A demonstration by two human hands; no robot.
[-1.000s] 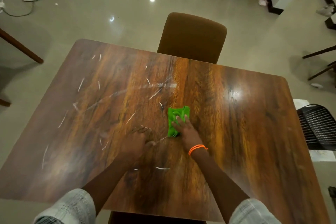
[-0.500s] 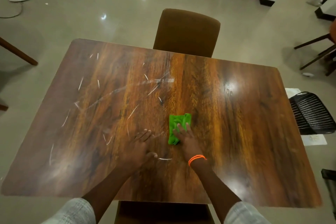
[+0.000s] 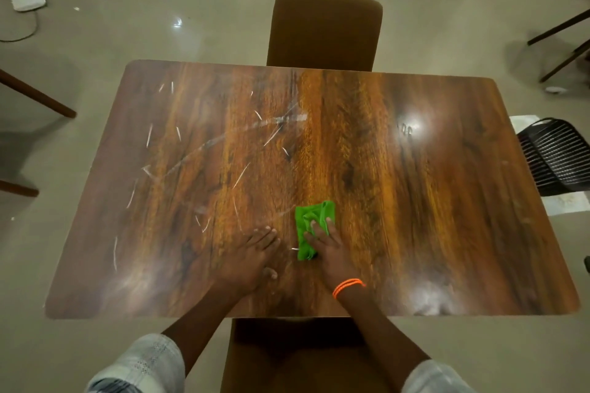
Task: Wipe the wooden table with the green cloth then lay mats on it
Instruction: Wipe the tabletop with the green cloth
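Note:
The wooden table (image 3: 431, 201) fills the middle of the view, with white streaks and smears across its left half. A folded green cloth (image 3: 311, 217) lies near the front centre. My right hand (image 3: 329, 249), an orange band at its wrist, presses flat on the cloth's near part with straight fingers. My left hand (image 3: 252, 258) rests flat on the bare wood just left of the cloth, fingers straight. No mats are in view.
A brown chair (image 3: 324, 29) stands at the table's far side, another brown chair (image 3: 287, 357) under the near edge. A black slatted chair (image 3: 558, 156) sits at the right. Dark chair legs (image 3: 38, 96) show at left, a white device (image 3: 28, 0) on the floor far left.
My right hand has drawn the green cloth toward the near edge of the table. My left hand stayed flat beside it. The view has shifted back, showing the whole table.

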